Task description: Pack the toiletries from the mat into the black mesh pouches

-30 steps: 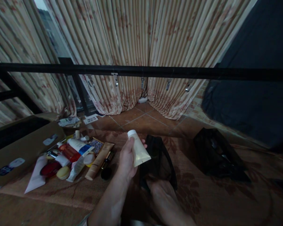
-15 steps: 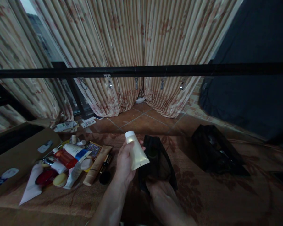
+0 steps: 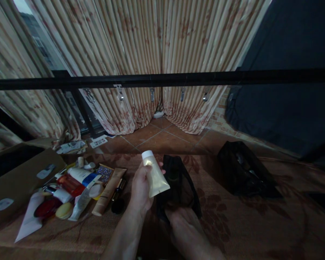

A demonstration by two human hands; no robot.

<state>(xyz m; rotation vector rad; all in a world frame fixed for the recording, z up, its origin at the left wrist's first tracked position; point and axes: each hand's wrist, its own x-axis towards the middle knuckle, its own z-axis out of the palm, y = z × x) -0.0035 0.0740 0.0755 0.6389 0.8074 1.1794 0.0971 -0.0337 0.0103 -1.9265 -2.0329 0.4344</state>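
My left hand (image 3: 141,187) is closed around a pale gold squeeze tube (image 3: 156,176) with a white cap, which tilts up and to the left. Just right of it, a black mesh pouch (image 3: 182,184) stands on the patterned cloth. At the near edge of this pouch is my right hand (image 3: 180,216), its fingers hidden in the dark fabric, so their grip does not show. Left of my hands lies a pile of cosmetics, among them a brown tube (image 3: 108,193), a white and blue tube (image 3: 82,176), a red bottle (image 3: 70,184) and a yellow round item (image 3: 64,210).
A second black bag (image 3: 246,173) with things inside sits at the right. An open cardboard box (image 3: 29,177) stands at the far left. Behind the cloth are a tiled floor (image 3: 162,139), papers (image 3: 70,147), striped curtains (image 3: 141,54) and a black rail (image 3: 162,79).
The whole view has shifted slightly, with things sliding a little to the left. Both hands keep nearly the same pose, the left still holding the tube beside the pouch.
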